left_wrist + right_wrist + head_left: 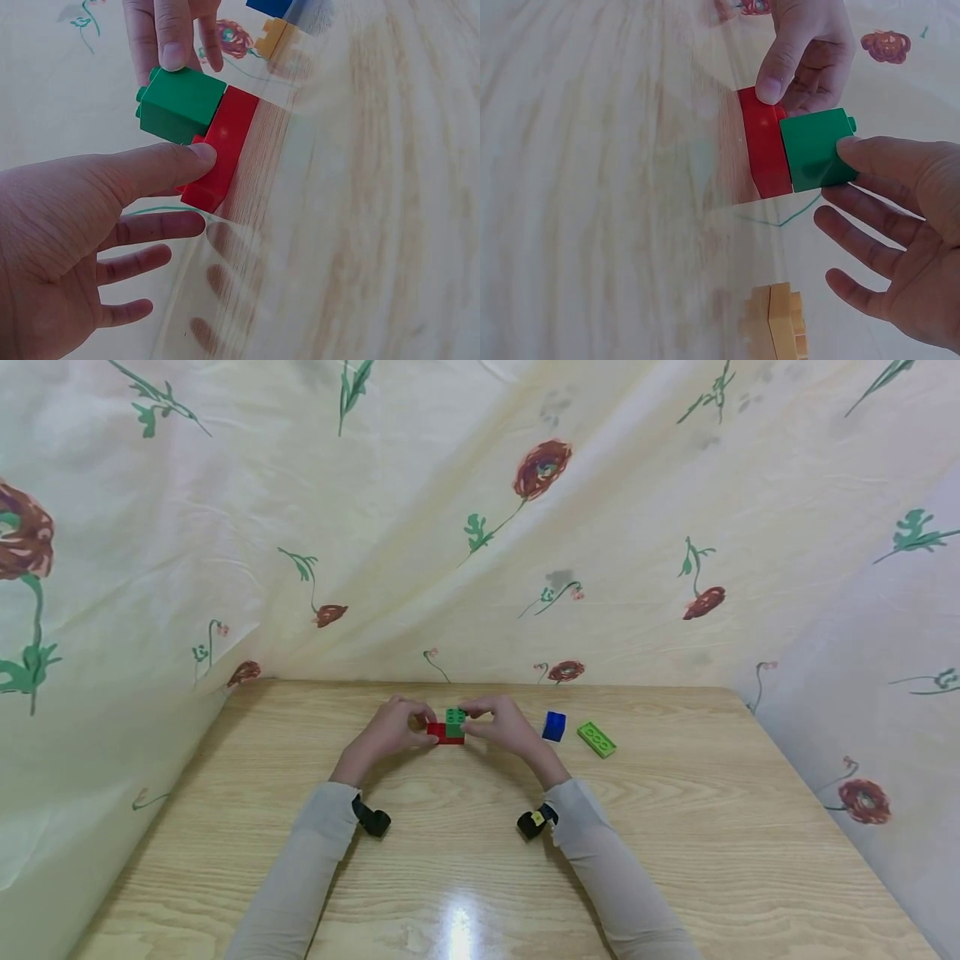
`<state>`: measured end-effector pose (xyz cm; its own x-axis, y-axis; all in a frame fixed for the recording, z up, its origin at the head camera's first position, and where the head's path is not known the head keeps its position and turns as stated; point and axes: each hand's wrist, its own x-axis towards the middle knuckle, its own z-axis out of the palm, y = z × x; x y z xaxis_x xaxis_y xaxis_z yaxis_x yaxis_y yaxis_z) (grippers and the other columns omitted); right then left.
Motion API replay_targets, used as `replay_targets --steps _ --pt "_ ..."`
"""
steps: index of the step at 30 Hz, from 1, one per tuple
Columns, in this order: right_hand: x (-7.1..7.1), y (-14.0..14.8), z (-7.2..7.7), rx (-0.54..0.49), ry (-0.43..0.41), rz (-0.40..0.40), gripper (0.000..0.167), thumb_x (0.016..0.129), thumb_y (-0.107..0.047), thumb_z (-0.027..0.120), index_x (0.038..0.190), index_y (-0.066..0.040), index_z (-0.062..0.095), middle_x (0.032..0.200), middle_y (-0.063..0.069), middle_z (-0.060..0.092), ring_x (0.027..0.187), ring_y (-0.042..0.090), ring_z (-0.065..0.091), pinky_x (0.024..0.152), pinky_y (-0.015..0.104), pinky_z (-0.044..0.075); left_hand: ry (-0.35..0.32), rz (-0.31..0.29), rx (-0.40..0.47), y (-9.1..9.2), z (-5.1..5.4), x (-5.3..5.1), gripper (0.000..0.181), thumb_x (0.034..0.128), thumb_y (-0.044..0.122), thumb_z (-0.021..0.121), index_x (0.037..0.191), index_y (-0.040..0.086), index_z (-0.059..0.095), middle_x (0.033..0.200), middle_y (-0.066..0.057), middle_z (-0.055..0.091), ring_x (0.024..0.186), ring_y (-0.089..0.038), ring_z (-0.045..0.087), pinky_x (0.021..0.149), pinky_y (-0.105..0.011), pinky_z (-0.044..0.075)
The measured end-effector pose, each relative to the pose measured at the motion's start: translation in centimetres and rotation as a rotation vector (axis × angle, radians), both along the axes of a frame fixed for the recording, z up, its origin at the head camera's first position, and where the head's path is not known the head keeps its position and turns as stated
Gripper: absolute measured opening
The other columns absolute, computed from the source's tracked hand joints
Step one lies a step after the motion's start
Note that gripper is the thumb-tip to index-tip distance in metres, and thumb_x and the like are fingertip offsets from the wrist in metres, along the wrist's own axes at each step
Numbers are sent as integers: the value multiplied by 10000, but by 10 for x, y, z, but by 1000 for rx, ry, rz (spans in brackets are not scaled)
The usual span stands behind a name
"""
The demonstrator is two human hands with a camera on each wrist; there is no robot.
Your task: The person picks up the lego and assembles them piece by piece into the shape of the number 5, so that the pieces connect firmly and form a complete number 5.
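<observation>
A red brick (435, 732) lies flat on the table, and a green brick (455, 722) sits on its right part. My left hand (392, 729) holds the left end of the red brick (232, 135), thumb (169, 169) on its near side, other fingers spread. From the right, my right hand (506, 725) pinches the green brick (817, 150) between thumb and fingers. In the right wrist view the green brick stands against the red brick (763, 150); whether its studs are fully pressed in, I cannot tell.
Right of my right hand lie a blue brick (554, 726) and a lime green brick (596, 739) on the wooden table (675, 827). The wrist views also show a yellow-orange brick (784, 322). A flowered cloth (420, 527) hangs behind the table.
</observation>
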<state>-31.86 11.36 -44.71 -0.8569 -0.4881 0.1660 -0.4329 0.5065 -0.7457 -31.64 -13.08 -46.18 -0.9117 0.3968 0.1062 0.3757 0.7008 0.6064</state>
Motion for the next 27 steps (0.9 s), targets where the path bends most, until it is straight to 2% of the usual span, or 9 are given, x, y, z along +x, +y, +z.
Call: replay_targets --steps 9,18,27 --pt "-1 -1 1 7 -2 4 369 931 -132 744 1285 -37 696 1271 154 711 1081 310 685 989 517 520 4 -1 -5 0 -1 -2 226 845 260 852 1018 155 751 957 -13 722 1045 -259 526 951 -458 404" --pt "-2 -1 3 70 10 -4 387 944 -165 734 1304 -33 683 1288 152 702 1089 296 677 947 454 554 -1 -3 13 0 -1 -3 214 842 262 854 1006 166 755 951 1 730 1058 -255 519 967 -477 390" --pt "-4 -2 6 54 -13 -3 369 935 -134 739 1290 -42 696 1284 157 703 1077 296 678 939 447 556 -25 8 23 2 0 -4 224 843 236 853 1021 137 759 973 -21 723 1100 -264 542 995 -478 420"
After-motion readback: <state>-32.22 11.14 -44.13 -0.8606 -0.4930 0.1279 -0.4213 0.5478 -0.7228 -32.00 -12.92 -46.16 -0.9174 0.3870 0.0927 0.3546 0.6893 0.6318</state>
